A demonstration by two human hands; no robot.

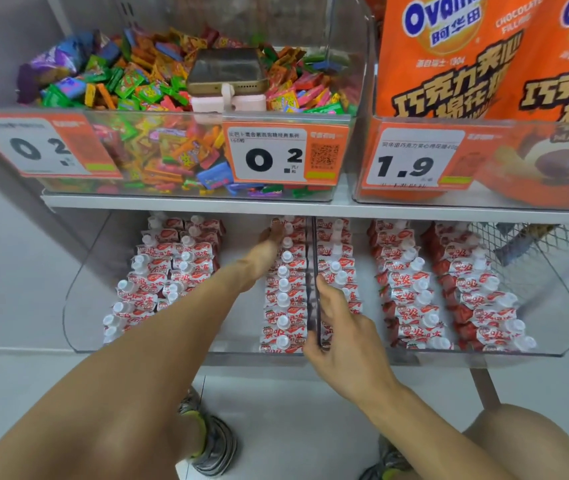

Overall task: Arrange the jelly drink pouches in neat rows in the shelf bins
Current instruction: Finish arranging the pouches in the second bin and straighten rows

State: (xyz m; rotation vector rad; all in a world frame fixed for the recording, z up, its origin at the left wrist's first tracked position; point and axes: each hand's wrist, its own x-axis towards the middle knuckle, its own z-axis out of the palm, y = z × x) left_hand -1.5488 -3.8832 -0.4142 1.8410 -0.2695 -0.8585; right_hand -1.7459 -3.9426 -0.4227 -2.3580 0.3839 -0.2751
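The left hand [269,237] is reaching deep into the left bin [79,306], fingers straight against the pouches [283,289] rowed there, while the right hand [338,327] is pinching the divider [314,258]; pouches probably light, soft, slippery, best gripped by their stiff caps.

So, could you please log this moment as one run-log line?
left hand: reaching deep beside pouch row | right hand: gripping bin divider | stage: straightening rows

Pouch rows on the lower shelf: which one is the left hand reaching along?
The left hand reaches beside the row against the divider, third from left; the other rows lie untouched.
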